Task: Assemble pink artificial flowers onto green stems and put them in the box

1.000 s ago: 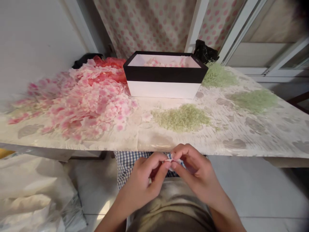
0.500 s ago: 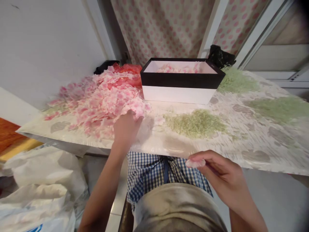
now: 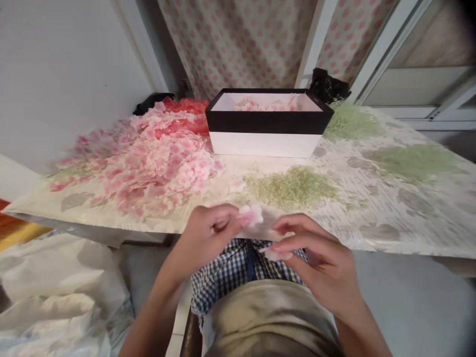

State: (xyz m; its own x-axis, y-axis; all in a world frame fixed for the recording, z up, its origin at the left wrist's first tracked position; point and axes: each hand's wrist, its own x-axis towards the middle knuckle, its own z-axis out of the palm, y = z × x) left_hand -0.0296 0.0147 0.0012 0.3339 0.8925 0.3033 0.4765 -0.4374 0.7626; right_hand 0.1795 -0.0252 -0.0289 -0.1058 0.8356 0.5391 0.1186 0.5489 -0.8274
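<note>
My left hand (image 3: 208,238) pinches a pink and white artificial flower (image 3: 251,216) between thumb and finger, just over the table's front edge. Close by on the right, my right hand (image 3: 316,253) pinches a pale petal piece (image 3: 275,254) between thumb and fingers; its index finger is lifted toward the flower. A small gap separates the two hands. Beyond them to the left spreads a heap of pink artificial flowers (image 3: 156,163). A pile of small green stems (image 3: 293,187) lies ahead of my right hand.
A black and white box (image 3: 264,144) with pink flowers inside stands at the back. Red netting (image 3: 186,106) lies beside it. More green piles (image 3: 416,161) spread to the right on the patterned tablecloth (image 3: 379,230). White bags (image 3: 63,267) sit on the floor at left.
My left hand has come from the pink heap toward the right hand, now with a flower in its fingers. My right hand has moved slightly left with its petal piece.
</note>
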